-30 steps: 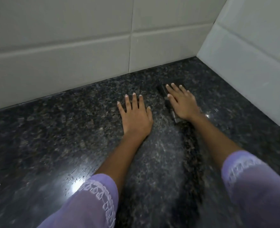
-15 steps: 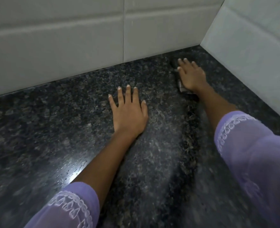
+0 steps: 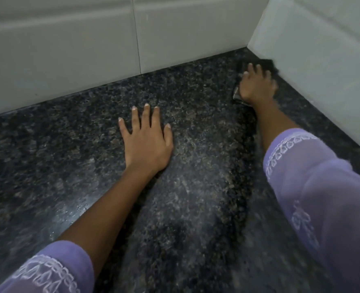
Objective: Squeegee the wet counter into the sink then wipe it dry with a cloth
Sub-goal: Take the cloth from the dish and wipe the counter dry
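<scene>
The left hand (image 3: 147, 142) lies flat, fingers straight and spread, on the dark granite counter (image 3: 58, 155). The right hand (image 3: 257, 85) presses a dark squeegee (image 3: 237, 95) on the counter in the corner beside the tiled walls (image 3: 69, 39); blur hides whether its fingers curl around it.

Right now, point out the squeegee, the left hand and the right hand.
squeegee (image 3: 237, 94): head view, blurred end showing beside the wrist.
left hand (image 3: 147, 142): head view, back of the hand.
right hand (image 3: 257, 85): head view, back of the hand.
</scene>
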